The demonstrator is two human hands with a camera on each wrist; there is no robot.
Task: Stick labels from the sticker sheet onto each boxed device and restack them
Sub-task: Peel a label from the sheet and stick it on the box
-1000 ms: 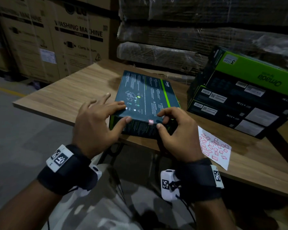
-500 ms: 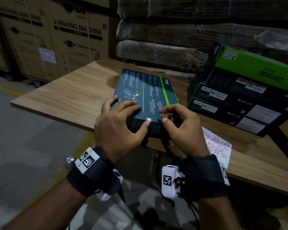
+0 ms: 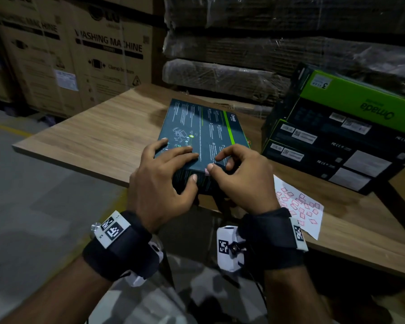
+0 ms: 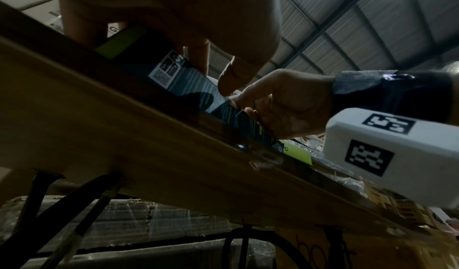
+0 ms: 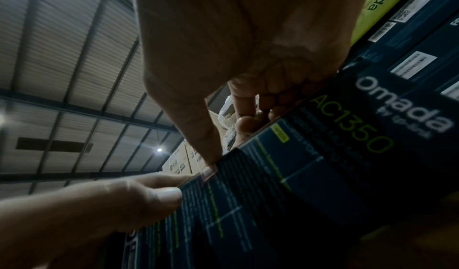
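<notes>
A dark teal device box (image 3: 204,134) lies flat on the wooden table (image 3: 98,136), its near end over the front edge. My left hand (image 3: 192,163) grips that near end, fingers on top and thumb on the front face. Right beside it, my right hand (image 3: 214,163) pinches the same edge, and its thumb presses a small pink label (image 3: 207,171) over the corner. In the right wrist view the label (image 5: 207,173) shows under the thumb tip on the box (image 5: 298,175). The white sticker sheet (image 3: 299,206) with several pink labels lies right of my right wrist.
A stack of three green-and-dark boxes (image 3: 337,141) stands at the table's right, the top one tilted. Wrapped pallets (image 3: 220,76) sit behind the table, and large washing-machine cartons (image 3: 91,54) stand at the back left. Grey floor (image 3: 33,195) lies to the left.
My left hand has slid right along the box's near edge until it is close to my right hand. My right thumb has come down over the pink label.
</notes>
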